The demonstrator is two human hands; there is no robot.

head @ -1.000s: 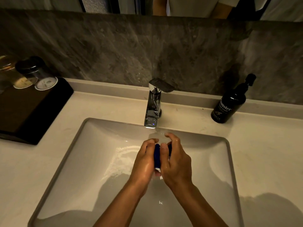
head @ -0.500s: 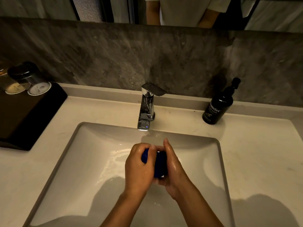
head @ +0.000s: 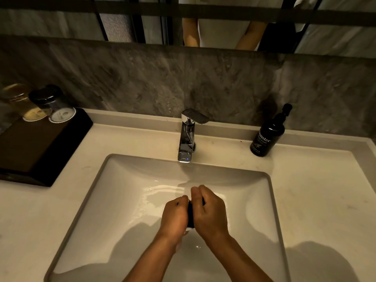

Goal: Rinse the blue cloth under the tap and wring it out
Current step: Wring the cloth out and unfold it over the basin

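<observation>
While both fists are clamped together over the basin, the blue cloth shows only as a thin dark strip in the seam between them. Its long axis runs roughly near-to-far, from the wrists toward the tap; the near end pokes out at the heel of the palms, the far end is hidden under the knuckles. Most of it is buried, so I can't tell its full shape.

Left hand: fingers curled tight around the cloth, knuckles up. Right hand: same, closed on the cloth, its fingertips bunched at the far side. The hands press against each other, with skin wet and glossy.

Position: low inside the sink, in front of and below the spout, not touching the tap.

Materials:
- sink: white glazed rectangular bowl with rounded corners and a wet sheen on its floor
- tap: polished chrome, squared body, flat lever on top
- counter: pale, smooth and matte
- backsplash: grey veined stone
- soap bottle: black cylinder with a pump top and white lettering, standing right of the tap
- black tray: far left, carrying two upturned glasses
</observation>
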